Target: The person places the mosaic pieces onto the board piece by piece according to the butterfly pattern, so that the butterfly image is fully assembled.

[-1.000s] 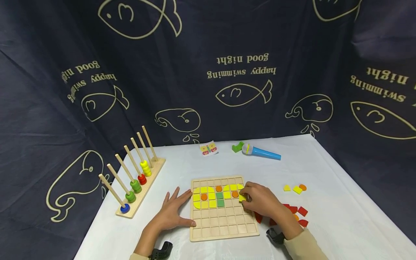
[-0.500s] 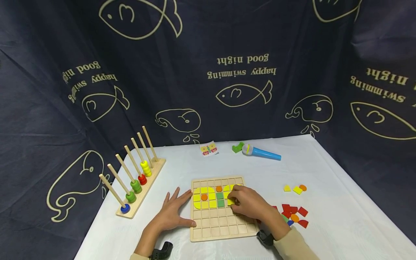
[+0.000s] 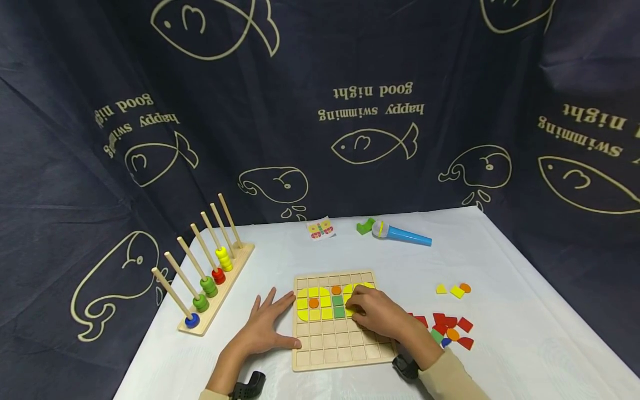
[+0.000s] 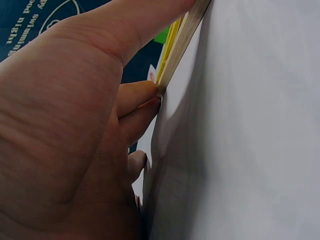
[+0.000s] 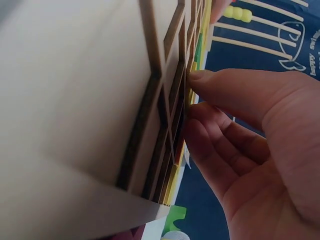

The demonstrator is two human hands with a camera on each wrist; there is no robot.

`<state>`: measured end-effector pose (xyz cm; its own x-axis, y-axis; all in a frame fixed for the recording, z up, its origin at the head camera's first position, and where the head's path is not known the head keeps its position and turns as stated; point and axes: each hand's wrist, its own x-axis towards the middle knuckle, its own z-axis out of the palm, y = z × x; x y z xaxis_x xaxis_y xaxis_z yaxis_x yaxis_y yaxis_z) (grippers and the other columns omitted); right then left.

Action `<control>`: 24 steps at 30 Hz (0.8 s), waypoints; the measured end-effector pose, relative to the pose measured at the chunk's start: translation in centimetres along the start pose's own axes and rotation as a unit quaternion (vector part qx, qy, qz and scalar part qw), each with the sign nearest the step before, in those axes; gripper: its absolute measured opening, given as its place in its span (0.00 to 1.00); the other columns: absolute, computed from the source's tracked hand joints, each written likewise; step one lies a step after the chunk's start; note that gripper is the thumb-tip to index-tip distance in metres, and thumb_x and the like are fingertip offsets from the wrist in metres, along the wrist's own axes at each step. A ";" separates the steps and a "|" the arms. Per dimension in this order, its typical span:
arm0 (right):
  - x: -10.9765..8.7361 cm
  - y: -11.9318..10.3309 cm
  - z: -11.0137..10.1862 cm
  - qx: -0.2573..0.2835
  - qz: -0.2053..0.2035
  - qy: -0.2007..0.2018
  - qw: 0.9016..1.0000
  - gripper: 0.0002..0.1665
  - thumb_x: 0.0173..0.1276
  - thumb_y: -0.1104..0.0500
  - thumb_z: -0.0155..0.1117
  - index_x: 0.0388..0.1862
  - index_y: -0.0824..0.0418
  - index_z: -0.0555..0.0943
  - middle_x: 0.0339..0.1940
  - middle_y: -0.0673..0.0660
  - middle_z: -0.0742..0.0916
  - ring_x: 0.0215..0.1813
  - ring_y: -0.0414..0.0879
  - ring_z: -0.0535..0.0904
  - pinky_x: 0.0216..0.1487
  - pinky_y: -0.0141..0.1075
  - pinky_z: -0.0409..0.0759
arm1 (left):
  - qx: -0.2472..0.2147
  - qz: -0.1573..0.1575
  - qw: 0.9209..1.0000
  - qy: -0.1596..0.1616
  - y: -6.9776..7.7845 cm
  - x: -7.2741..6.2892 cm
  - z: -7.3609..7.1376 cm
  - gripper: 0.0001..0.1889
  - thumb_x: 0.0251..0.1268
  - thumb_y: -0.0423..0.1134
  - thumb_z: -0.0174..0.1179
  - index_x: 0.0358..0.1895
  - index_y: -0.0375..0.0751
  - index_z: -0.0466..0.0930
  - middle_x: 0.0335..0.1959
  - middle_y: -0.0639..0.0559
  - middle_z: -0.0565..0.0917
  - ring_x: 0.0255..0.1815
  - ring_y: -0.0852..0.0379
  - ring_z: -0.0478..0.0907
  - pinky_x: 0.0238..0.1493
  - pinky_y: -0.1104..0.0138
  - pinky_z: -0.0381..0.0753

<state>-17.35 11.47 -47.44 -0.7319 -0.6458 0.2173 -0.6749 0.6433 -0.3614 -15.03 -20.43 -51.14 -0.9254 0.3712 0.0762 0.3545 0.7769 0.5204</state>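
A wooden grid board [image 3: 331, 355] lies on the table, its upper rows filled with yellow tiles [image 3: 302, 314], green square tiles [image 3: 339, 312] and orange discs [image 3: 313, 303]. My left hand [image 3: 264, 329] is spread along the board's left edge, with the thumb and fingertips touching the rim. Over the right part of the pattern, my right hand [image 3: 377, 311] pinches a yellow tile [image 3: 348, 313] between thumb and forefinger, right at the grid beside the green squares. In the right wrist view the thumb and fingertips meet the board's surface; the hand hides some tiles in the head view.
Loose red tiles [image 3: 465, 324] and other coloured pieces lie right of the board, with a few yellow tiles [image 3: 457, 292] behind. A bead stacker [image 3: 220, 300] stands left. At the back are a butterfly picture card [image 3: 321, 228], a green block [image 3: 365, 226] and a toy microphone [image 3: 407, 236].
My right hand has moved left across the board with the yellow tile, from the right edge to beside the green squares. The left hand has stayed in place.
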 end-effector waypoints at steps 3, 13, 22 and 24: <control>-0.1 0.1 -0.1 0.005 -0.004 0.000 1.000 0.10 0.60 0.62 0.69 0.41 0.57 0.86 0.37 0.46 0.79 0.36 0.36 0.73 0.39 0.32 0.78 | -0.001 0.000 1.000 -0.001 0.0 0.0 0.0 0.59 0.31 0.74 0.69 0.73 0.50 0.63 0.73 0.59 0.62 0.76 0.42 0.40 0.69 0.41 0.30; -0.9 1.1 -1.8 0.009 0.033 0.013 0.999 0.11 0.60 0.61 0.70 0.43 0.57 0.87 0.37 0.46 0.81 0.36 0.38 0.75 0.40 0.34 0.79 | -0.003 0.001 1.000 0.000 0.0 0.1 0.0 0.59 0.31 0.74 0.68 0.73 0.50 0.63 0.73 0.59 0.62 0.76 0.42 0.40 0.69 0.41 0.29; -2.5 3.6 -3.8 0.003 0.124 0.011 0.992 0.13 0.59 0.59 0.70 0.44 0.56 0.87 0.38 0.45 0.81 0.36 0.38 0.74 0.43 0.37 0.78 | -0.006 0.002 1.000 -0.002 0.0 0.0 -0.1 0.58 0.33 0.73 0.69 0.73 0.50 0.63 0.73 0.59 0.62 0.76 0.43 0.40 0.69 0.41 0.29; -2.9 4.3 -4.1 0.000 0.139 0.011 0.990 0.14 0.59 0.59 0.70 0.45 0.56 0.86 0.38 0.45 0.81 0.36 0.39 0.73 0.43 0.38 0.79 | -0.007 0.001 1.000 -0.003 0.0 0.0 -0.1 0.58 0.33 0.73 0.69 0.73 0.51 0.62 0.73 0.59 0.62 0.76 0.43 0.40 0.69 0.42 0.29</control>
<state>-18.48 17.83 -45.88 -0.8911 -0.4349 0.1299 -0.4475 0.7943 -0.4108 -15.01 -20.47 -51.04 -0.9238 0.3759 0.0726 0.3547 0.7690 0.5319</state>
